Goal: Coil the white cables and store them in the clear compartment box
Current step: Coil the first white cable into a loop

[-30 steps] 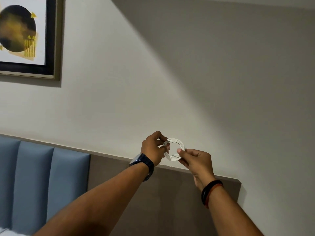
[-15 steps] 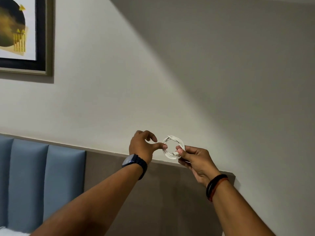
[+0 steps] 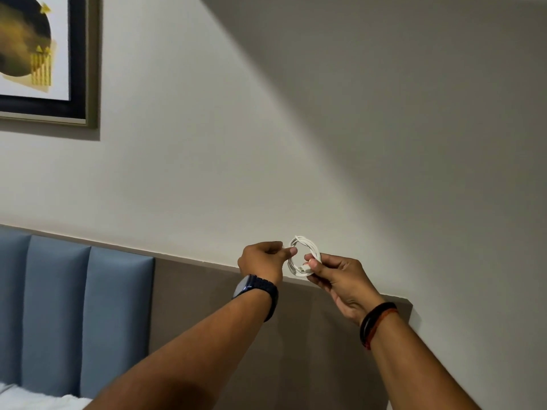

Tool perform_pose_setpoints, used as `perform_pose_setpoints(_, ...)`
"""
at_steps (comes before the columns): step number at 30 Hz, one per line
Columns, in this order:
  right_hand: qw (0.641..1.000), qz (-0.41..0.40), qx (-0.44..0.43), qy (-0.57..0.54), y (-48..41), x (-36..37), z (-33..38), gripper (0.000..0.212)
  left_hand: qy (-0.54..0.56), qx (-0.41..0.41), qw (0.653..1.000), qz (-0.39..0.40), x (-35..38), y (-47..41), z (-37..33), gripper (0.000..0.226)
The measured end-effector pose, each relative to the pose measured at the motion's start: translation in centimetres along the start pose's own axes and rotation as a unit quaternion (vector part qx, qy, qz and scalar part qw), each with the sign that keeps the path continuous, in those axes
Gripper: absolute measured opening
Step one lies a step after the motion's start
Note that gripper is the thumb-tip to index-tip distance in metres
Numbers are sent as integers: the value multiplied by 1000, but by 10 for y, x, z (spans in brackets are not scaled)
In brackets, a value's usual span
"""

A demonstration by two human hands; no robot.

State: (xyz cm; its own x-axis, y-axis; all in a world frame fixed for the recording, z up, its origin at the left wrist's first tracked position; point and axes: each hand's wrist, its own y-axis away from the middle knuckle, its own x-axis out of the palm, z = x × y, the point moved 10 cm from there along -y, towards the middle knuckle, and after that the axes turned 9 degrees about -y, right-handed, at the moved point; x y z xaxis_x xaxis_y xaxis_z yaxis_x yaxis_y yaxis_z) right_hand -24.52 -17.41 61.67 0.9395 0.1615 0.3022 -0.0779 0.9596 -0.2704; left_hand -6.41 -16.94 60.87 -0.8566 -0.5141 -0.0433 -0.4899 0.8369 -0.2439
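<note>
A white cable (image 3: 306,243) is wound into a small round coil, held up in front of the wall at arm's length. My right hand (image 3: 336,276) pinches the coil's lower right side between thumb and fingers, near a white plug end. My left hand (image 3: 262,259), with a dark watch on the wrist, has its fingers curled and its fingertips touching the coil's left side. The clear compartment box is not in view.
A pale wall fills most of the view, with a framed picture (image 3: 44,60) at the upper left. Below runs a padded headboard, blue panels (image 3: 74,315) on the left and a brown panel (image 3: 207,309) behind my arms. White bedding (image 3: 35,400) shows at the bottom left.
My left hand let go of the coil, opened briefly, then closed its fingers again at the coil's left side. The right hand kept its pinch. The view shifted slightly.
</note>
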Motion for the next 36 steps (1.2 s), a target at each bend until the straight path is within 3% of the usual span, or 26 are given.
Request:
perform_pose_setpoints(5, 999, 35, 13, 8, 3, 4, -3, 14, -19, 0, 1000, 16, 2, -3, 3, 39)
perform_pose_setpoints(10, 997, 66, 21, 21, 4, 4, -7, 15, -59, 15, 997, 53, 10, -6, 4, 17)
perform_pose_setpoints(16, 999, 13, 29, 29, 6, -22, -10, 12, 38, -1, 978, 204, 31, -1, 17, 21)
perform_pose_setpoints(24, 997, -67, 19, 27, 29, -66, -31, 30, 59, 17, 965, 257, 55, 34, 47, 9)
perform_pose_setpoints(29, 985, -114, 53, 119, 61, -117, -85, 29, 79, -43, 953, 289, 82, 81, 125, 8)
perform_pose_setpoints(36, 956, -116, 193, 188, 113, -204, -245, 33, -69, -125, 941, 306, 111, 142, 298, 14)
